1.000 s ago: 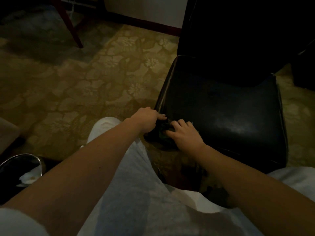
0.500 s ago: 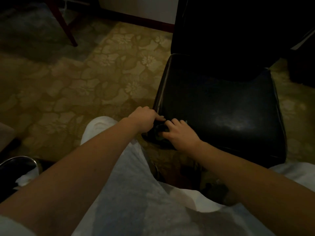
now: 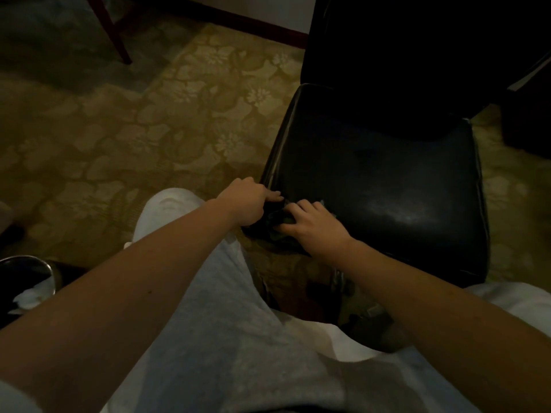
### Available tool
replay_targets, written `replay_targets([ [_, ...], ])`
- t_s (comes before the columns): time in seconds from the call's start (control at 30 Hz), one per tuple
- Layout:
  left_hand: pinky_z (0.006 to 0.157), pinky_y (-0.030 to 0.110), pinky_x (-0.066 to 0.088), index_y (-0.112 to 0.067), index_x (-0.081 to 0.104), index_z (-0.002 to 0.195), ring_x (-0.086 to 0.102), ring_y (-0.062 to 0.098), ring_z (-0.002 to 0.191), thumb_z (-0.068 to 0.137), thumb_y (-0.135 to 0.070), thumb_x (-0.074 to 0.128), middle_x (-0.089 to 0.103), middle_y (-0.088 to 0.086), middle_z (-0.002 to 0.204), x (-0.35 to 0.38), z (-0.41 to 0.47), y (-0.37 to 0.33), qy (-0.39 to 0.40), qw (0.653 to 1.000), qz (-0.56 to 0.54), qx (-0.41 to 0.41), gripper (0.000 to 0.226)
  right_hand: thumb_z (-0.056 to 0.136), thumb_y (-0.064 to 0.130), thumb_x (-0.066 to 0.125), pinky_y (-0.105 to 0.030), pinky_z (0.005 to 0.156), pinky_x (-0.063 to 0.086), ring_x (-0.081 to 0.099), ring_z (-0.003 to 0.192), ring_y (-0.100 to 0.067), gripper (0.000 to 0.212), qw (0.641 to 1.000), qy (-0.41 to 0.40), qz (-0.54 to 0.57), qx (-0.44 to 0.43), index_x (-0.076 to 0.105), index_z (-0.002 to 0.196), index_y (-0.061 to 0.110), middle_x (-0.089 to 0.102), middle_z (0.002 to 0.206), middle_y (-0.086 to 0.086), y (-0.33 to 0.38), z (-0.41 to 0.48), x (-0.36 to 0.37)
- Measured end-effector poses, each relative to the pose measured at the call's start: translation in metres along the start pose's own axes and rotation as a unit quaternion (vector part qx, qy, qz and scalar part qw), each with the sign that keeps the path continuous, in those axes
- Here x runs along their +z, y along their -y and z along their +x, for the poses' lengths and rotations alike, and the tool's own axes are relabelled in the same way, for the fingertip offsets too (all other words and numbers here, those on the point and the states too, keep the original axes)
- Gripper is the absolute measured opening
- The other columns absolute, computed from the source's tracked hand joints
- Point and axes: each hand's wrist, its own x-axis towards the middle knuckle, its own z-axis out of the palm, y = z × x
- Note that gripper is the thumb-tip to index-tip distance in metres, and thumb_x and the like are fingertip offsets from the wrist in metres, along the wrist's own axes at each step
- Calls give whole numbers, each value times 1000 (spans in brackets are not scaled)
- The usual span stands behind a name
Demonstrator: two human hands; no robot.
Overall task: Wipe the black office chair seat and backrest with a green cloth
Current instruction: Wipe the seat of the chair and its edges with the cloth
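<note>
The black office chair has a glossy seat (image 3: pixel 387 180) and a dark backrest (image 3: pixel 402 49) rising behind it. At the seat's front left corner lies a dark green cloth (image 3: pixel 275 217), mostly hidden between my hands. My right hand (image 3: pixel 313 223) lies over the cloth with its fingers curled on it. My left hand (image 3: pixel 249 202) sits at the corner's edge, fingers bent and pinching the cloth's left end. Both forearms reach in from the bottom of the view.
Floral patterned carpet (image 3: pixel 149 138) spreads to the left of the chair. A red-brown furniture leg (image 3: pixel 114 34) stands at the far left. A round metal bin with white paper (image 3: pixel 26 284) sits by my left arm. My knees in light grey trousers (image 3: pixel 170 204) are just before the seat.
Both hands stay at the seat's front left corner on the cloth. The fingers have shifted only slightly.
</note>
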Motion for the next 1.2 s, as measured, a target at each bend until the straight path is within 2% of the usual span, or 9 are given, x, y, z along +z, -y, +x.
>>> replay_targets([
  [0.13,101,41,39,-46,30,150,45,27,116,96,-15,38,45,-7,151,5,1,3,3,1000,8,4,63,99,26,48,-52,110,29,29,136,-33,49,1000,11,12,3,39,146,36,32,148,-10,-16,-22,6],
  [0.23,103,39,38,-40,34,151,44,27,120,97,-16,39,45,-5,152,6,-1,-4,-10,1000,7,0,59,99,25,49,-48,104,34,34,132,-33,48,1000,4,10,5,41,145,34,35,147,-12,-17,-28,4],
  [0.37,103,37,39,-28,45,146,46,25,122,98,-21,43,51,1,144,6,-9,-25,-92,995,13,-27,49,100,26,49,-45,104,35,32,133,-33,50,1000,-23,9,16,37,147,33,30,149,-13,-11,-13,-4],
  [0.63,110,38,34,-15,43,148,40,20,137,97,-30,47,44,3,152,34,-21,-41,-210,976,-23,63,53,97,24,53,-51,114,24,25,138,-30,49,999,5,30,8,42,144,35,27,151,-8,-22,-19,6],
  [0.73,108,39,42,-9,50,142,53,22,128,97,-33,51,55,8,142,34,-22,-50,-256,961,-55,92,51,94,27,59,-48,112,29,33,135,-30,44,994,-53,91,6,52,137,28,35,148,-10,-26,-28,8],
  [0.87,100,37,49,-7,56,137,60,24,118,95,-36,57,62,9,133,39,-23,-64,-277,950,-84,120,52,83,47,71,-44,107,40,39,130,-22,61,952,-161,231,115,50,135,24,41,142,-4,-50,-65,23],
  [1.03,110,33,37,-15,44,148,48,20,134,98,-32,57,51,3,146,49,-14,-78,-219,966,-37,136,55,77,71,62,-51,121,10,9,149,-24,93,947,-38,240,209,20,153,37,15,161,-2,-83,-105,47],
  [1.1,109,32,39,-19,45,147,47,18,134,98,-25,57,52,1,145,46,-10,-75,-216,968,-39,124,51,89,69,44,-50,121,0,-2,151,-19,77,944,-12,251,211,14,154,41,5,165,2,-88,-110,56],
  [1.2,102,35,46,-18,57,135,54,20,127,94,-17,59,60,2,135,43,-10,-65,-192,975,-35,105,41,99,47,29,-47,121,-5,-7,150,-13,56,934,-8,294,204,15,153,43,1,165,7,-95,-111,61],
])
